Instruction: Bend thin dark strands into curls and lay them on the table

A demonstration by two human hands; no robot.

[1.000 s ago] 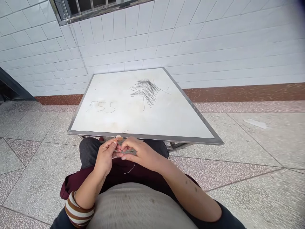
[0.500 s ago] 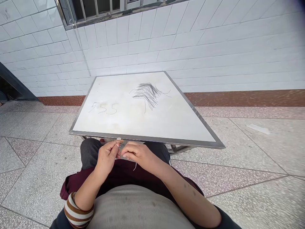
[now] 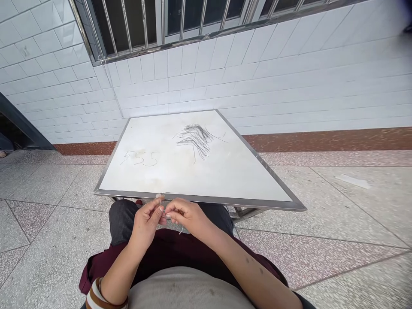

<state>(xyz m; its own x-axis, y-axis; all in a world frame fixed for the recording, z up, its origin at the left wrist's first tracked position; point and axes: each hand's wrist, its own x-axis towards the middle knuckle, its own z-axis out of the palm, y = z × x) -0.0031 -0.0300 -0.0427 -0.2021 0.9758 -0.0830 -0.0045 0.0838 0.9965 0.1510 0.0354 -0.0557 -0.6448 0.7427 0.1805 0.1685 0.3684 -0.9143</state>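
My left hand is closed in a pinch just in front of the table's near edge. White string shows at its fingers, and a small whitish piece sits at the tip of its index finger; its kind is too small to tell. Close beside it on the right, my right hand has its thumb and index finger pressed together on the string. A loose end of the white string hangs below the right hand's fingers. Both hands are held above my lap, their fingertips nearly touching.
A white-topped table with a metal rim stands ahead. Thin dark strands lie on it, some shaped like digits at left. Behind are a tiled wall and a barred window. A white strip lies on the floor.
My view has tilted up, so the table and hands appear lower and more of the window shows. The left index finger has shifted slightly, and a line of string now shows across it.
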